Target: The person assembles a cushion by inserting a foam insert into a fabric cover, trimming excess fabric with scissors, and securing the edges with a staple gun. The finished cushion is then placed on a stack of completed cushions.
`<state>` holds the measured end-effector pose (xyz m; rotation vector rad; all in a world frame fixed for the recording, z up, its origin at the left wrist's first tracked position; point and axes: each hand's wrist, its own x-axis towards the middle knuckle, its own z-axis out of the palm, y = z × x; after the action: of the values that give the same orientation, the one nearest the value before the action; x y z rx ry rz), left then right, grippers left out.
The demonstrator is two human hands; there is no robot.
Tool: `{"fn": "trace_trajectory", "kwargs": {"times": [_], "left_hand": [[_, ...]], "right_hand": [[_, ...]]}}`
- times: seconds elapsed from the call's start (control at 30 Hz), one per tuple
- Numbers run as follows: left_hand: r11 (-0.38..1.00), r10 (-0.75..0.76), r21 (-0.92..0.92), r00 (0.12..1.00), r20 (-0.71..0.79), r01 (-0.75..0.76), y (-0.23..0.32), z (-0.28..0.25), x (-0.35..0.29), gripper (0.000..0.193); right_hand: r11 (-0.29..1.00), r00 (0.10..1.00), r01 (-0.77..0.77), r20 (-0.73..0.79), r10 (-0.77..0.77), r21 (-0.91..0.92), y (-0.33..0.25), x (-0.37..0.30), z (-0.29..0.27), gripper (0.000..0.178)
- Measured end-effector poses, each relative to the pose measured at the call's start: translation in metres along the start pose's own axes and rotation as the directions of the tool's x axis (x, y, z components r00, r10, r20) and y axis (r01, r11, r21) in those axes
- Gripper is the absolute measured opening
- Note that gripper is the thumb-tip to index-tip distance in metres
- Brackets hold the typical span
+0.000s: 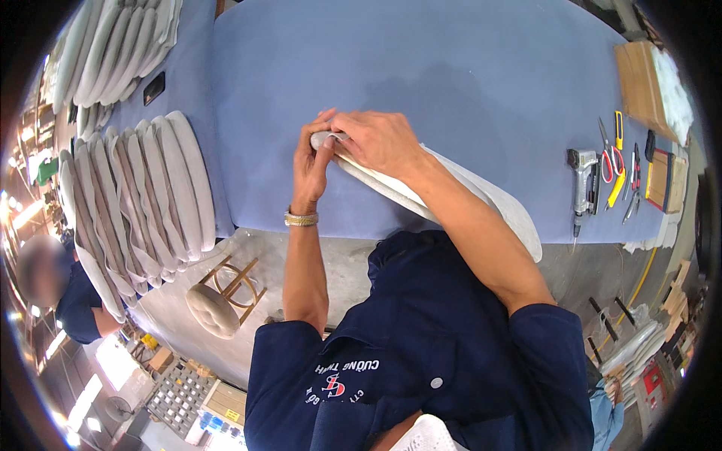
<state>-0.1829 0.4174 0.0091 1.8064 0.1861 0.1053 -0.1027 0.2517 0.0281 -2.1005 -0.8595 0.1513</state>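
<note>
While gripping a pad (505,209) in left hand (309,165) and right hand (382,143), leaves edge (380,183) apparently unfinished, with stack (147,199) left of table (301,60).

Blue table (481,60), silver power tool (581,179), scissors (606,150), yellow cutter (619,129) on top

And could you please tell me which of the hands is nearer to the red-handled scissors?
The right hand. It works at one end of the grey padded piece, well left of the red-handled scissors; the left hand holds that same end, farther left.
</note>
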Motion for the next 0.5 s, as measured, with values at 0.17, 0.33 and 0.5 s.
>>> {"fn": "trace_trajectory", "kwargs": {"times": [0.17, 0.33, 0.5], "left_hand": [[0.994, -0.089, 0.077, 0.990, 0.110, 0.081, 0.002, -0.012, 0.002, 0.023], [0.985, -0.093, 0.154, 0.986, 0.138, 0.072, 0.003, -0.016, 0.003, 0.025], [0.997, -0.046, 0.065, 0.990, 0.135, 0.037, -0.006, -0.015, 0.001, 0.026]], "right_hand": [[0.984, 0.992, -0.075, 0.113, 0.057, 0.163, 0.004, 0.004, -0.011, 0.027], [0.976, 0.930, -0.209, 0.319, 0.179, 0.061, -0.008, 0.011, -0.018, 0.034], [0.997, 0.991, -0.058, 0.122, 0.063, -0.044, -0.003, 0.002, -0.004, 0.029]]}}
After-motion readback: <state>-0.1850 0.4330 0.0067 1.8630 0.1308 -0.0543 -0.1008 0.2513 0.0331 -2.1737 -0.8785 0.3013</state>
